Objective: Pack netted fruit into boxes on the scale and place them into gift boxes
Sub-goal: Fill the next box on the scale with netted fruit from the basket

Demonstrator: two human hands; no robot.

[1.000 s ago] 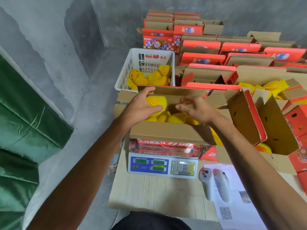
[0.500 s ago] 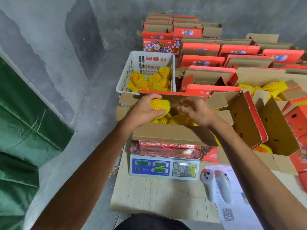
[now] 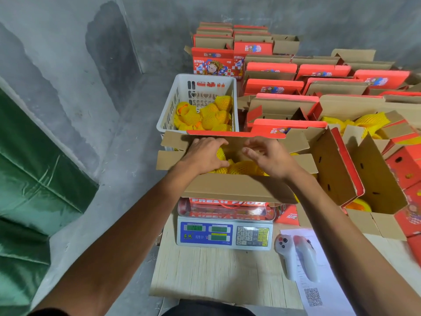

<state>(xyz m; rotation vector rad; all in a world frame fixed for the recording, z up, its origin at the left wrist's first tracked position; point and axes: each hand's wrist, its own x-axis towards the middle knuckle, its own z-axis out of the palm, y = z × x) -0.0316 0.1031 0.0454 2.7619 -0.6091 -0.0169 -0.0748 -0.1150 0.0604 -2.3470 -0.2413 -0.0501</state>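
A view from above looks down on two bare forearms reaching into an open brown cardboard box with red printed sides (image 3: 239,190), which sits on a white and blue electronic scale with a keypad (image 3: 224,233). The scale stands on a pale wooden surface (image 3: 216,272).

Inside the box lie round fruits wrapped in yellow foam netting (image 3: 243,167). The left hand (image 3: 205,155) rests palm down on the fruit at the left of the box, its fingers (image 3: 214,142) held close together and curved over one netted fruit, which shows just beyond and under the fingertips. Whether they truly grip it cannot be told. The right hand (image 3: 271,156) hovers above the fruit at the right side of the box, its fingers (image 3: 252,153) spread and loosely bent, holding nothing; the netted fruit lies just below them.

Behind the box stands a white plastic slatted basket (image 3: 173,106) partly filled with more yellow netted fruit. To the right and behind are many open red and brown cardboard gift boxes (image 3: 319,103), some containing yellow netted fruit.

On the surface to the right of the scale lies a white handheld device with red buttons (image 3: 293,256), resting on a white printed paper sheet with a square code (image 3: 319,286). A green glossy sheet (image 3: 34,183) fills the left edge, against a grey concrete wall and floor.
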